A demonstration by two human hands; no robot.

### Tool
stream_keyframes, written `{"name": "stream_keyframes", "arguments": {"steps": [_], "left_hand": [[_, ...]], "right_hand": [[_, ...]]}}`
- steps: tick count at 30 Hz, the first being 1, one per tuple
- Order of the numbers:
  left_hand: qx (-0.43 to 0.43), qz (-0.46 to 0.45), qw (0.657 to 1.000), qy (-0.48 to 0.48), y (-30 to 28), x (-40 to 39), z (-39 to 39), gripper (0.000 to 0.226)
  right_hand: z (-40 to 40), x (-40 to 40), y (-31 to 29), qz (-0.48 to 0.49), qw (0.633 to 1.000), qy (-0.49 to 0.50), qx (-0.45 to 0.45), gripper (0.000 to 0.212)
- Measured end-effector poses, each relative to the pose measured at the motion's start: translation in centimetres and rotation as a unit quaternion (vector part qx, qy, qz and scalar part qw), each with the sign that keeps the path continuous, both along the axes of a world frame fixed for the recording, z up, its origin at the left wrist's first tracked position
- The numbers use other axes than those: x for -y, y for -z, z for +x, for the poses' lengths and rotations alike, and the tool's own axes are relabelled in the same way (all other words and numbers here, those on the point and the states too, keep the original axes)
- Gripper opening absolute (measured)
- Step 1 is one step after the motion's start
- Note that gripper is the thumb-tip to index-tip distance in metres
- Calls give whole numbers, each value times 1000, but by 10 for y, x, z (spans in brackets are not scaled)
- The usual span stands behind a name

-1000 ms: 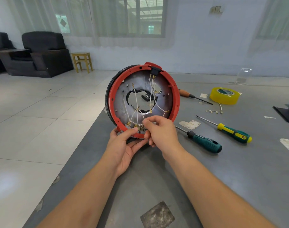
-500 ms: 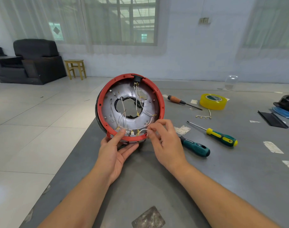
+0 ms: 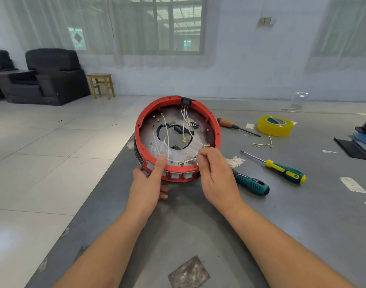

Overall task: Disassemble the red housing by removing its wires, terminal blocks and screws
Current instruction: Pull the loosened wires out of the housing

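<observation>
Left hand (image 3: 148,185), right hand (image 3: 216,175) curled, gripping

The left hand (image 3: 147,183) held the red housing (image 3: 216,129) tilted on the grey counter (image 3: 302,225), thumb pressed over its near rim. The right hand (image 3: 216,175) pinched a white wire (image 3: 191,151) at the rim. Beside lay a teal screwdriver (image 3: 250,182), a yellow-green screwdriver (image 3: 282,168) and a yellow tape roll (image 3: 275,125).
</observation>
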State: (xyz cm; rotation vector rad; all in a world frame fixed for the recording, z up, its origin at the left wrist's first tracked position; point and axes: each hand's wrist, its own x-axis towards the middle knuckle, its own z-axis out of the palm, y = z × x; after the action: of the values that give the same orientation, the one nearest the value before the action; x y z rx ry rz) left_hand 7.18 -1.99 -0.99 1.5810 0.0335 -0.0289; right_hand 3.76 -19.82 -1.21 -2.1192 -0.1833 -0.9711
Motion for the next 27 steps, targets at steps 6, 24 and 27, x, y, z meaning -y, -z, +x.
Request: {"name": "stream_keyframes", "arguments": {"steps": [6, 24, 27], "left_hand": [[171, 125, 976, -42, 5, -6, -1, 89], [345, 334, 872, -95, -3, 3, -22, 32], [447, 341, 825, -61, -8, 11, -28, 23]], "right_hand": [[-2, -3, -1, 45, 998, -19, -38, 14], [-4, -7, -3, 150, 984, 7, -96, 14], [-8, -7, -11, 233, 970, -18, -65, 11]]}}
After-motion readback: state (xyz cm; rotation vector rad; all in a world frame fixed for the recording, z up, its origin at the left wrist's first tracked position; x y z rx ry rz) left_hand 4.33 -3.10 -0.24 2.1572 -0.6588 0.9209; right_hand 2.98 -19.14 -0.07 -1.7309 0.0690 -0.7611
